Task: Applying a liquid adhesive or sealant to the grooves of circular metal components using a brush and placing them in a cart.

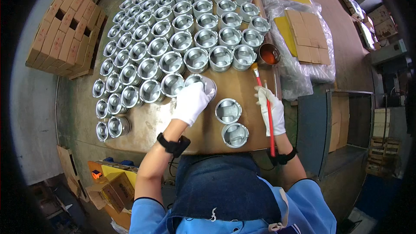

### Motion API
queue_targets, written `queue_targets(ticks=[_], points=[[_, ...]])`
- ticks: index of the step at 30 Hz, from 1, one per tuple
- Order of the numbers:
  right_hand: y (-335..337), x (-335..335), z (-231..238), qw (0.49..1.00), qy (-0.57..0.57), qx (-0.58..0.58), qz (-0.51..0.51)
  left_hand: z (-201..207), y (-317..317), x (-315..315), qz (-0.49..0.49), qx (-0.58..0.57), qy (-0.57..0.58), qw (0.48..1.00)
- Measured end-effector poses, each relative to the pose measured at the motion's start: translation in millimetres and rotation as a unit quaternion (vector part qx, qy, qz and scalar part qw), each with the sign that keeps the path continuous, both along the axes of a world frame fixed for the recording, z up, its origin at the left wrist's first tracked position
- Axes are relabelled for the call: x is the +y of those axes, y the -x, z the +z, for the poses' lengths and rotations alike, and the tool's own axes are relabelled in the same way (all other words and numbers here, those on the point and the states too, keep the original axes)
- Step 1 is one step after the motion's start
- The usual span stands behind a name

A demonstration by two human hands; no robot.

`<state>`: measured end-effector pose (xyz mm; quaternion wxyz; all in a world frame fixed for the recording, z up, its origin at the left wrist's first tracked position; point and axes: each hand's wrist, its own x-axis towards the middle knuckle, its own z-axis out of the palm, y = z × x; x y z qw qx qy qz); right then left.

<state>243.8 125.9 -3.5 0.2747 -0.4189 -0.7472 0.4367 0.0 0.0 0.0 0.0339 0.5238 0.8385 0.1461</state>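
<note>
Cylinder (211, 89), shiny metal, in gloved left hand (190, 102), slim red brush (271, 123)

- Nothing can be read clearly.
- Stacked brown cartons (65, 28), far left: small reddish marks on their sides, too small and blurred to make out.
- Open cardboard box (120, 192), lower left: dark print on one side, too tilted and small to tell.

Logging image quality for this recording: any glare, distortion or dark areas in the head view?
Head view: black corners, bowed edges on the brown table; head view: glints on the silvery metal parts and plastic sheeting, pale sheen on the table's left front.
</note>
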Motion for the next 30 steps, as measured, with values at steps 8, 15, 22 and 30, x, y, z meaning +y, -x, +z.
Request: queue_targets(ticks=[8, 15, 22, 30], points=[[-42, 22, -67, 0.951, -0.092, -0.296, 0.014, -34, 2, 19, -0.049, 0.061, 0.059, 0.995], [-53, 19, 11, 0.976, 0.210, -0.011, 0.058, 15, -39, -12, -0.147, -0.195, -0.048, 0.969], [51, 25, 59, 0.953, 0.252, 0.014, 0.165, -10, -78, -17, -0.206, -0.119, -0.049, 0.970], [126, 52, 56, 0.896, 0.320, 0.273, 0.140, -1, -97, 1, -0.138, -0.118, 0.099, 0.978]])
